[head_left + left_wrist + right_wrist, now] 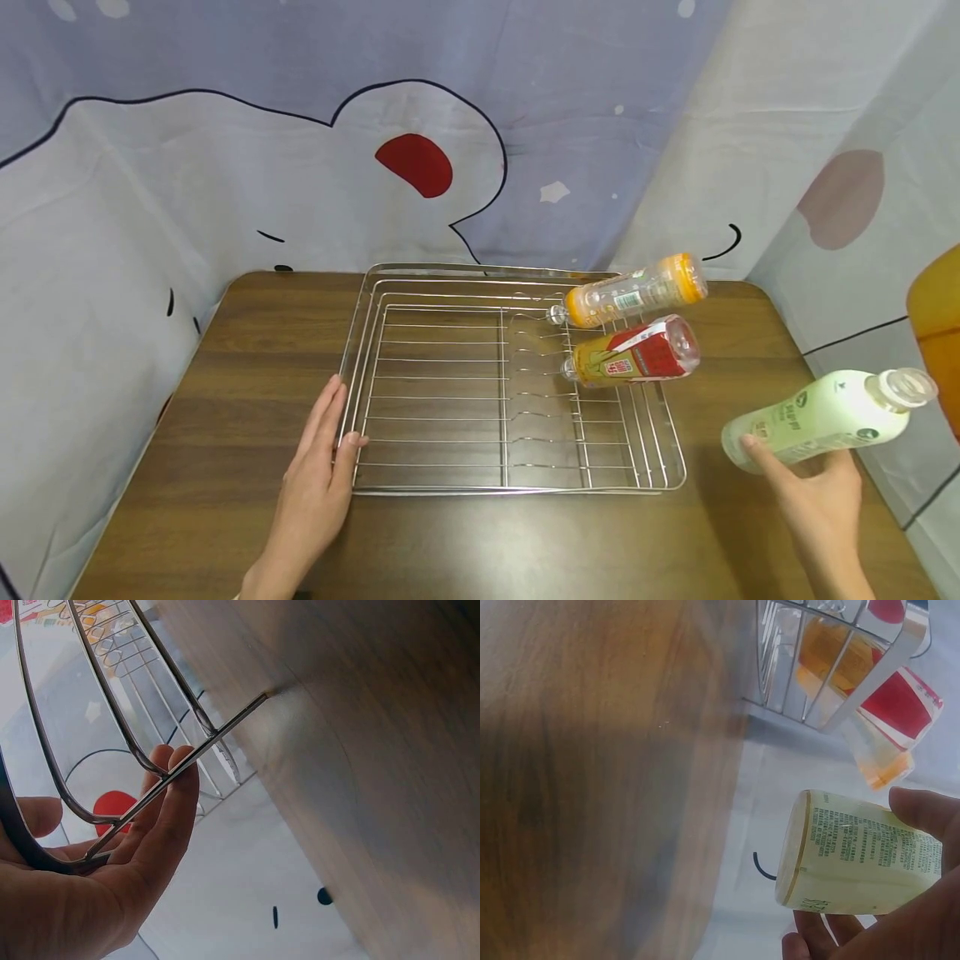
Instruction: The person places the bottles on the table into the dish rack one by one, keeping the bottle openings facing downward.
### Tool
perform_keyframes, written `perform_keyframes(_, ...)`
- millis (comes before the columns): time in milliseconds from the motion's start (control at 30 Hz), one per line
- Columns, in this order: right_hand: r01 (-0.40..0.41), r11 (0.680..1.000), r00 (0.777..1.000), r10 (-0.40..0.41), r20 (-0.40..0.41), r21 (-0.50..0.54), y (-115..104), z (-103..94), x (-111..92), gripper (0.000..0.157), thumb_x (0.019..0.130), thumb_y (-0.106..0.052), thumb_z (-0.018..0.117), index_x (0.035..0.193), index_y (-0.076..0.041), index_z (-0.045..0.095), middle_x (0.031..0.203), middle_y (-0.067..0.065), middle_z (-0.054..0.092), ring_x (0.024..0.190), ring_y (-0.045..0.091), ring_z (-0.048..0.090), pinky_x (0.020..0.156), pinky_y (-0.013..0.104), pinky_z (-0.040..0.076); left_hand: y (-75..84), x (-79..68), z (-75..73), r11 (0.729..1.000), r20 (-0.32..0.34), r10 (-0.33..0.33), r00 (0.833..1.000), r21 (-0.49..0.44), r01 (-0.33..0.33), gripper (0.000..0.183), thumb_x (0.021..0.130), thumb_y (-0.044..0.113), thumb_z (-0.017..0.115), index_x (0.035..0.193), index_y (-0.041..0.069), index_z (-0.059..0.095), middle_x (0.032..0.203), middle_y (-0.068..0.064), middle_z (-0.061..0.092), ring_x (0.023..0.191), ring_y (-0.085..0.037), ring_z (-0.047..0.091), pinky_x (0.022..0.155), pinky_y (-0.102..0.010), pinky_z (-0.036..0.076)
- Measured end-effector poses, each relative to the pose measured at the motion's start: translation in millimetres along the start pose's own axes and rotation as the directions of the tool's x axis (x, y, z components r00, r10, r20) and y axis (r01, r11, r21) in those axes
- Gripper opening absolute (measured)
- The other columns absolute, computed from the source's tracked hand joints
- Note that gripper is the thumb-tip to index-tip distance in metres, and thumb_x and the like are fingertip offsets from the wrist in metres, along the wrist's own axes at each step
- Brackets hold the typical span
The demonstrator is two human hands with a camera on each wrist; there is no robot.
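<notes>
A metal wire basket [504, 490] stands on the wooden table. At its left wall, my left hand [311, 492] holds the rim, thumb over the top and fingers along the outside; the left wrist view shows the wires between thumb and fingers [176, 814]. My right hand [821, 504] grips a pale green bottle [817, 418] in the air, right of the basket. The bottle tilts, its clear capped end to the right. Two bottles lean on the basket's right side: a clear one with orange ends [630, 292] and a red-and-yellow labelled one [637, 352].
The wooden table [247, 358] extends around the basket. A printed cloth [300, 183] hangs behind and at both sides. At the right edge of the head view, part of an orange object [941, 325] shows.
</notes>
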State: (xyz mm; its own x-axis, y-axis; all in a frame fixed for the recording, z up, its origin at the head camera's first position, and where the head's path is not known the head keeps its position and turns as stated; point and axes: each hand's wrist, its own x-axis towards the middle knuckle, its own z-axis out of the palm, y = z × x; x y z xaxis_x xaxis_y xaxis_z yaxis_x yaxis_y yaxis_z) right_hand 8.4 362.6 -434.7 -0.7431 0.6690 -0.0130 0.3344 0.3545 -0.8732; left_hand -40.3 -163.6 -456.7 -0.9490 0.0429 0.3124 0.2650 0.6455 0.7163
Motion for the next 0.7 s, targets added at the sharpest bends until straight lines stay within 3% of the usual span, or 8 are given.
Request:
perform_keyframes(267, 0.002, 1.0, 1.0, -0.003, 0.019, 0.024, -1, -1.4, 1, 0.062, 0.095, -0.006, 0.087, 0.142, -0.036, 0.06, 0.124, -0.03, 0.062, 0.128, 0.003, 0.056, 0.103, 0.006, 0.042, -0.3, -0.1, 0.2, 1.0, -0.004, 0.012, 1.0, -0.001, -0.012, 0.059, 0.116, 0.012, 0.058, 0.171, 0.003, 0.038, 0.18, -0.008, 0.034, 0.137, -0.046, 0.063, 0.096, -0.077, 0.052)
perform_keyframes(367, 0.004, 0.998, 1.0, -0.005, 0.002, 0.062, -6, -4.0, -1, 0.072, 0.092, -0.001, 0.089, 0.147, -0.035, 0.056, 0.128, -0.024, 0.062, 0.125, 0.001, 0.057, 0.101, 0.006, 0.043, 1.0, 0.0, 0.3, 1.0, -0.005, 0.011, 1.0, -0.001, -0.011, 0.058, 0.117, 0.014, 0.057, 0.171, 0.003, 0.039, 0.181, -0.006, 0.034, 0.141, -0.046, 0.06, 0.097, -0.077, 0.052)
perform_keyframes(500, 0.011, 0.999, 0.999, -0.009, -0.041, 0.037, -13, -11.2, -7, 0.085, 0.089, -0.001, 0.092, 0.153, -0.035, 0.047, 0.134, -0.021, 0.06, 0.122, 0.0, 0.057, 0.097, 0.007, 0.042, 1.4, 0.3, 0.6, 1.0, -0.006, 0.013, 1.0, -0.004, -0.013, 0.058, 0.117, 0.014, 0.057, 0.171, 0.002, 0.04, 0.181, -0.006, 0.034, 0.14, -0.047, 0.061, 0.097, -0.077, 0.052)
perform_keyframes(567, 0.025, 1.0, 0.998, -0.025, -0.061, -0.005, -18, -14.0, -10, 0.087, 0.088, -0.004, 0.093, 0.153, -0.037, 0.045, 0.134, -0.024, 0.058, 0.127, 0.004, 0.057, 0.105, 0.01, 0.04, 1.3, 0.3, 0.5, 1.0, -0.003, 0.01, 1.0, -0.004, -0.01, 0.058, 0.117, 0.014, 0.056, 0.171, 0.002, 0.039, 0.181, -0.006, 0.033, 0.138, -0.047, 0.062, 0.097, -0.077, 0.052)
perform_keyframes(700, 0.113, 0.994, 0.989, -0.114, -0.09, -0.01, -30, -16.2, -14, 0.084, 0.085, 0.001, 0.093, 0.15, -0.032, 0.052, 0.133, -0.025, 0.063, 0.127, 0.003, 0.059, 0.107, 0.01, 0.04, 0.5, 0.3, 0.4, 1.0, 0.003, 0.001, 1.0, 0.003, -0.001, 0.059, 0.118, 0.016, 0.056, 0.172, 0.004, 0.037, 0.182, -0.006, 0.032, 0.141, -0.048, 0.059, 0.097, -0.079, 0.051)
